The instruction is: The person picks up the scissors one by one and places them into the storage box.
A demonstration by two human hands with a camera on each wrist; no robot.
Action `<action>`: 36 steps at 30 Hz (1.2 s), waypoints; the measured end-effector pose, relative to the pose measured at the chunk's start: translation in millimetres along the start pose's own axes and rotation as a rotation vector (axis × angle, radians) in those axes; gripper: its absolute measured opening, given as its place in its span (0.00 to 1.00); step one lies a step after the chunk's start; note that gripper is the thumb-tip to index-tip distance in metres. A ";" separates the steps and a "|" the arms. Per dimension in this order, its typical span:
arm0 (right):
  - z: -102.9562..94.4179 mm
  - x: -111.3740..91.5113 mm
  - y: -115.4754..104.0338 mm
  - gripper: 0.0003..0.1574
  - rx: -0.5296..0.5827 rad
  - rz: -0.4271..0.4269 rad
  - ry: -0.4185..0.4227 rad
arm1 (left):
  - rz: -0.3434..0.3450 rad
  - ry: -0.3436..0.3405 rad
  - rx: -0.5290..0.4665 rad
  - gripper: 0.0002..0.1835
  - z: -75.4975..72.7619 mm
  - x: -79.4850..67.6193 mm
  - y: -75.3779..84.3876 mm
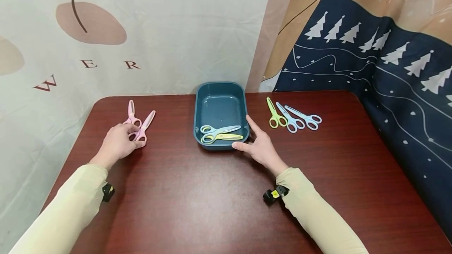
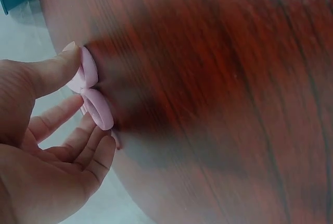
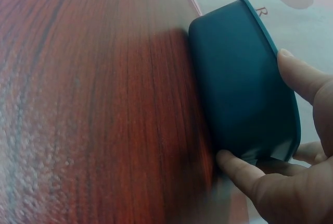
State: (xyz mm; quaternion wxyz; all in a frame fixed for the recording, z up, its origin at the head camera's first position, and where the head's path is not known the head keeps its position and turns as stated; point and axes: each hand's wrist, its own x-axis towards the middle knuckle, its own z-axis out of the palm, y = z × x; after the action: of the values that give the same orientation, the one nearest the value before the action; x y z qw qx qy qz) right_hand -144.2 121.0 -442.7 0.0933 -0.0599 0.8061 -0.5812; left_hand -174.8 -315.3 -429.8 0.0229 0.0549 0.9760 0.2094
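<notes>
Two pink pairs of scissors lie at the left of the table. My left hand [image 1: 118,140] pinches the handles of the nearer pink scissors [image 1: 144,126], and its fingers partly cover the other pink scissors [image 1: 131,109]. In the left wrist view, thumb and fingers meet at the pink finger loops [image 2: 99,109]. A dark teal plastic bin [image 1: 220,85] stands mid-table, holding light blue scissors [image 1: 220,130] and yellow-green scissors [image 1: 229,136]. Around the bin's near right corner, my right hand [image 1: 259,146] holds on, thumb at the rim [image 3: 286,109] and fingers along the side.
Right of the bin, green scissors [image 1: 272,109] and two light blue pairs of scissors [image 1: 287,115] lie fanned out close together. A printed cloth wall [image 1: 176,50] rises behind the reddish-brown table [image 1: 183,207], with a dark blue tree-patterned cloth [image 1: 339,58] at the right.
</notes>
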 end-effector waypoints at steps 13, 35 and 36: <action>0.2 0.9 2.2 0.65 0.016 0.005 -0.006 | 0.015 -0.016 -0.036 0.32 2.3 -1.1 9.3; -0.1 1.3 3.3 0.64 0.008 -0.006 -0.001 | 0.029 0.028 -0.116 0.32 2.0 4.0 18.2; -0.1 1.4 3.4 0.64 0.009 -0.006 -0.001 | 0.029 0.030 -0.119 0.31 1.7 4.3 18.7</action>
State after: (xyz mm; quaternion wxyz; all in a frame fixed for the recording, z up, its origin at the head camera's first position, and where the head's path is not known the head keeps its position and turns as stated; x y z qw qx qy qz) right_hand -145.5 121.9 -446.0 0.0922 -0.0623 0.8034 -0.5849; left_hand -177.0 -297.2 -423.8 0.0084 0.0642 0.9613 0.2680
